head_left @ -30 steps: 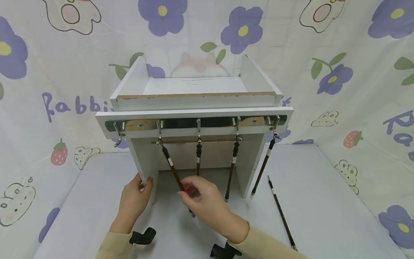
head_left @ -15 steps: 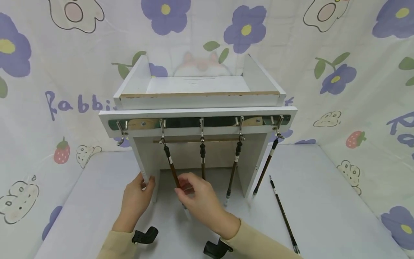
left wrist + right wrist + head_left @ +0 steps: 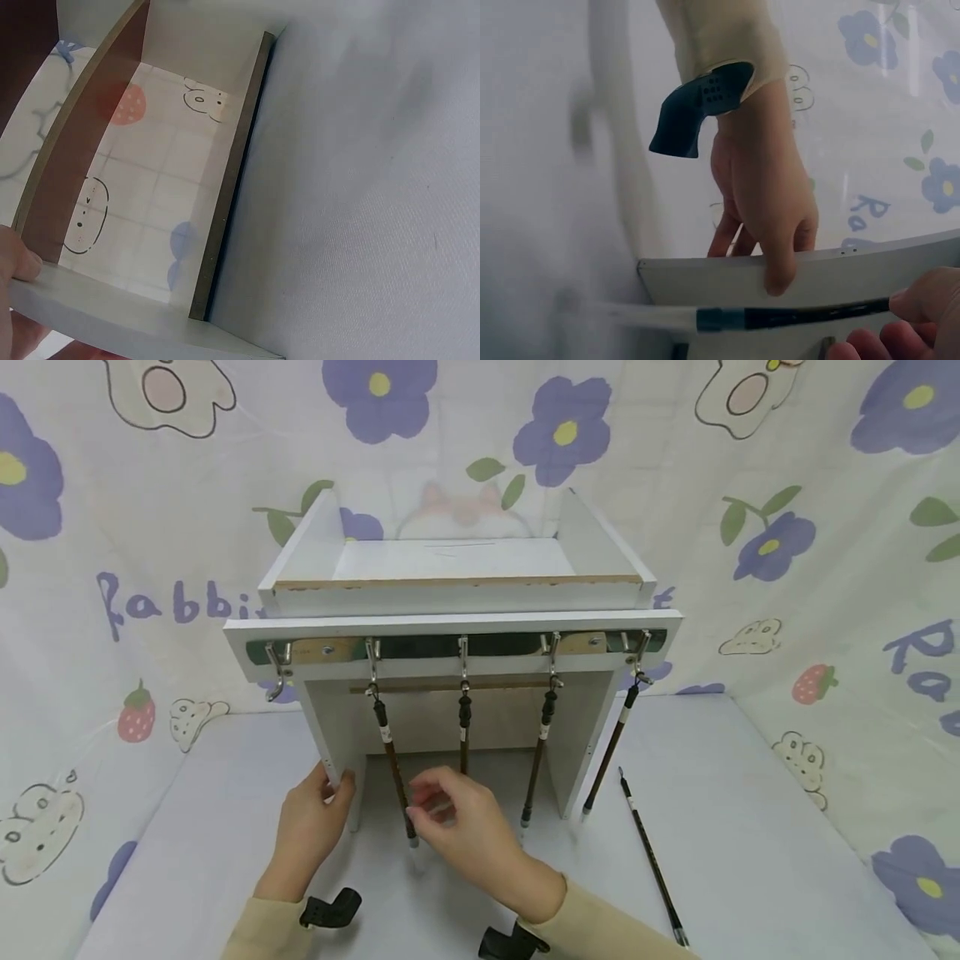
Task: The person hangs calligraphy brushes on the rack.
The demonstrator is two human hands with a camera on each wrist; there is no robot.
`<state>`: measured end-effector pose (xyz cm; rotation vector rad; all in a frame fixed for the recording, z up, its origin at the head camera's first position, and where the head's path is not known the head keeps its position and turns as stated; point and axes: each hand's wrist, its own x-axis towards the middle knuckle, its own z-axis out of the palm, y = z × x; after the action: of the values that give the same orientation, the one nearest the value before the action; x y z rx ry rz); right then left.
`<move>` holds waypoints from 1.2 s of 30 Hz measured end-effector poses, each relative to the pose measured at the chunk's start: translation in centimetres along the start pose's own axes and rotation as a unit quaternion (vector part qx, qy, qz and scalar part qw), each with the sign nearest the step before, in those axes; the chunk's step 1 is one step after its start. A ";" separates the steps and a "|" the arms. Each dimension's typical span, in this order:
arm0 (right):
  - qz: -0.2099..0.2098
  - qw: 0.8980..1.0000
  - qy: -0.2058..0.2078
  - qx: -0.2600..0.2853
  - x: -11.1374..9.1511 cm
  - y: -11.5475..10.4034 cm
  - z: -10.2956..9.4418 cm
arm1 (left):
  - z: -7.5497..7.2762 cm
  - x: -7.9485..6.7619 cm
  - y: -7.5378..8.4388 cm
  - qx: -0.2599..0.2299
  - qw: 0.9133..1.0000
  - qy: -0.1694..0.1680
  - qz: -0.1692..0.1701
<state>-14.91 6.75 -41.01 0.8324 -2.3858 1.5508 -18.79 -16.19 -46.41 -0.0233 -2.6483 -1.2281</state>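
Observation:
My left hand (image 3: 313,818) grips the front edge of the left side panel (image 3: 705,279) of a white hook rack (image 3: 457,597), with the thumb on the inner face. In the left wrist view the thumb (image 3: 22,259) bends over the panel. From the second hook hangs a dark-handled calligraphy brush (image 3: 392,752). My right hand (image 3: 480,835) is beside its lower handle, fingers loosely bent and thumb tip at the handle. The right wrist view shows the brush's ferrule (image 3: 720,319) and pale tip, while its upper part is hidden behind the thumb (image 3: 922,296).
More brushes hang from the middle hook (image 3: 464,714), the fourth hook and the far-right hook. The leftmost hook (image 3: 276,677) holds nothing. Another brush (image 3: 652,856) lies on the white table to the right. A patterned cloth (image 3: 765,510) stands behind.
The brush by my right hand has swung left toward a straighter hang, and its handle now shows in front of the fingertips. My left hand keeps its place on the panel.

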 end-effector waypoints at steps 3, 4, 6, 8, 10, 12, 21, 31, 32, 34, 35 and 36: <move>0.008 1.000 -0.006 0.006 -0.4 -0.6 -0.6 | 0.0 0.0 0.0 0.000 1.000 -0.002 -0.002; 0.008 1.000 -0.009 0.007 -0.6 -0.8 -0.9 | 0.0 0.0 0.0 0.000 1.000 -0.003 -0.002; 0.006 1.000 -0.013 0.010 -1.1 -1.0 -1.5 | 0.0 0.0 0.0 0.003 1.000 -0.003 0.001; -0.001 1.000 -0.014 0.013 -1.6 -1.1 -2.2 | 0.0 0.0 -0.1 0.005 1.000 -0.001 0.004; -0.008 1.000 -0.016 0.014 -2.2 -0.9 -3.1 | 0.0 0.0 -0.1 0.005 1.000 0.001 0.006; -0.011 1.000 -0.016 0.008 -2.8 -0.6 -4.0 | 0.0 0.1 -0.1 0.007 1.000 0.003 0.009; 0.019 0.999 0.007 -0.042 -5.9 1.0 -8.5 | 0.2 0.0 -0.1 0.012 1.000 0.001 0.017; 0.026 0.994 0.041 -0.096 -8.9 3.9 -12.0 | 0.2 0.1 -0.4 0.006 1.000 0.000 0.015; 0.033 0.993 0.046 -0.099 -9.2 4.1 -12.3 | 0.2 0.1 -0.3 0.005 1.000 0.000 0.015; 0.049 0.992 0.053 -0.103 -9.7 4.7 -12.9 | 0.2 0.1 -0.4 0.003 1.000 -0.001 0.014; 0.061 0.991 0.058 -0.105 -10.0 5.0 -13.1 | 0.2 0.1 -0.4 0.003 1.000 -0.001 0.015; 0.074 0.989 0.063 -0.111 -10.2 5.3 -13.4 | 0.2 0.0 -0.5 0.003 1.000 -0.001 0.014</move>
<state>-11.31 23.85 -43.68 0.5085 -2.5153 1.3093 -18.88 -16.33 -46.88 -0.0616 -2.6441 -1.2122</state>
